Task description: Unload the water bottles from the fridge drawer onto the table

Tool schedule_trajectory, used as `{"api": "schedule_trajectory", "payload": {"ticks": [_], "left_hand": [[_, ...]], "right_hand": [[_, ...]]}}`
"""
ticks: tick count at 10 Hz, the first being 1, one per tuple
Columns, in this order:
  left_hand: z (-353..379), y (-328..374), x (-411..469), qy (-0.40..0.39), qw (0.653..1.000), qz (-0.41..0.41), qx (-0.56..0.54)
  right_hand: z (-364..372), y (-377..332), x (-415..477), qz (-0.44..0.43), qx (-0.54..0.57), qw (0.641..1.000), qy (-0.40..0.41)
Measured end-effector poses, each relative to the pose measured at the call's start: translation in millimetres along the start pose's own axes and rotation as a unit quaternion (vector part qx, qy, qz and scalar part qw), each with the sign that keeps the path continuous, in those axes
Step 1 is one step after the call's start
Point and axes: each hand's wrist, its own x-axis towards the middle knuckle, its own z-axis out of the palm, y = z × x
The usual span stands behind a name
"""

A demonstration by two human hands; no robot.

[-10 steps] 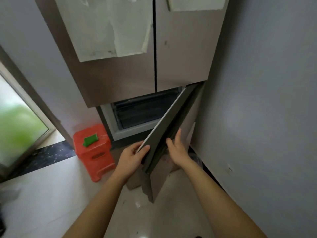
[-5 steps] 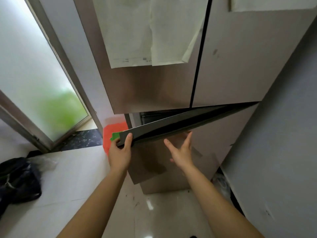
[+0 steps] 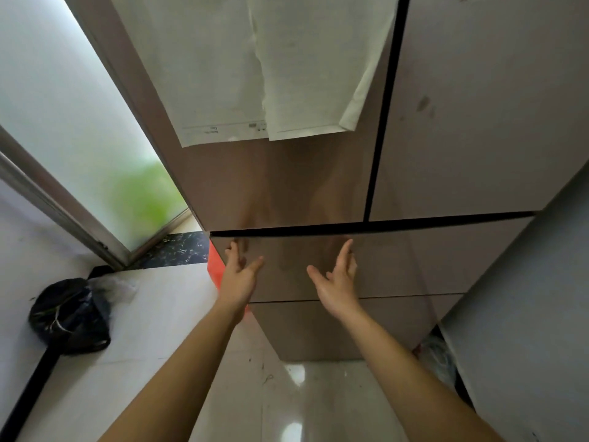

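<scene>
The brown fridge fills the view, and its upper drawer front [image 3: 414, 260] sits flush under the two upper doors [image 3: 287, 186]. My left hand [image 3: 239, 275] and my right hand [image 3: 338, 279] are both empty with fingers spread. Their fingertips rest on or just short of the top edge of the drawer front. A second drawer front [image 3: 334, 330] lies below it. No water bottles and no table appear in view.
Paper sheets [image 3: 264, 74] hang on the left upper door. A red stool [image 3: 215, 269] peeks out left of the fridge. A black bag [image 3: 70, 314] lies on the pale floor at left, beside a frosted glass door [image 3: 63, 106]. A grey wall [image 3: 541, 298] stands close on the right.
The fridge panel that stood swung open a second ago is now flush with the fridge. My left hand has let go of its edge. Both hands now sit open at its front.
</scene>
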Motion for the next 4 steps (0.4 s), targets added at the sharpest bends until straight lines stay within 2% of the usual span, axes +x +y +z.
{"api": "schedule_trajectory", "payload": {"ticks": [1,2,3,4], "left_hand": [[0.2,-5.5,-0.6,-0.023,0.999,-0.008,0.025],[-1.9,0.1,-0.2,0.013,0.993,0.035,0.113],[-1.5,13.1,-6.3,0.063,0.960,0.114,0.249],[-2.1,21.8,-15.0,0.064,0.922,0.171,0.341]], "right_hand": [[-7.9,-2.7,-4.0,0.011,-0.010,1.000,-0.012],[-23.3,-12.5,-10.0,0.014,-0.022,0.999,-0.024],[-41.7,-38.4,-25.2,-0.013,-0.019,1.000,0.003],[-60.2,-82.0,-43.9,-0.107,-0.039,0.991,0.062]]}}
